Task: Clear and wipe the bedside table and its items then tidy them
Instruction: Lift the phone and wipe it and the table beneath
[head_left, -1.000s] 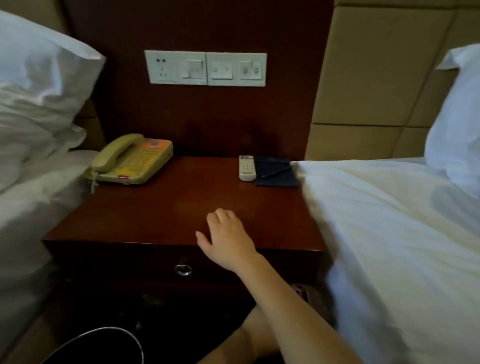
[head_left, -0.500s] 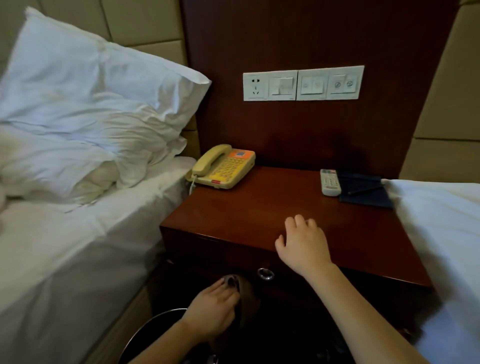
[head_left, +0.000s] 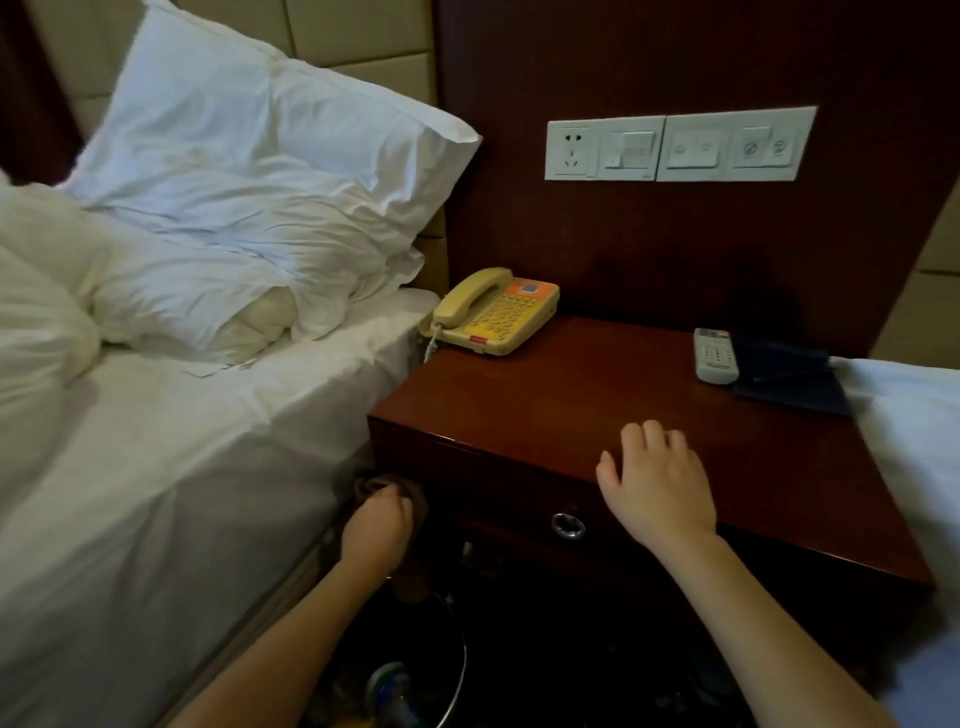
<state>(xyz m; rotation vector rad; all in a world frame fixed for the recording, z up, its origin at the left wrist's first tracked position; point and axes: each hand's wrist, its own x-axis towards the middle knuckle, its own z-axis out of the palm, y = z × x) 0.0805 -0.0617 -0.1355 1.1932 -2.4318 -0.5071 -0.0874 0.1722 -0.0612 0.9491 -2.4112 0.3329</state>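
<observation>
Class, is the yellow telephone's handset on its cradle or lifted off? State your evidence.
On its cradle. The handset lies seated flat along the left side of the telephone, which stands on the bedside table.

— What's different from a second ago?
— My left hand (head_left: 376, 530) has come into frame. A second ago I couldn't see it, and half a second ago it sat low, just above the bin (head_left: 464, 665).
— And now?
— It's risen beside the desk's (head_left: 571, 395) left front corner, fingers (head_left: 389, 503) curled round a brown cloth (head_left: 387, 487).
— Did the view move?
— Yes, I've swung left. The left bed (head_left: 182, 493) and pillow (head_left: 249, 171) now fill that side, and the right bed (head_left: 914, 415) has slid nearly out.
</observation>
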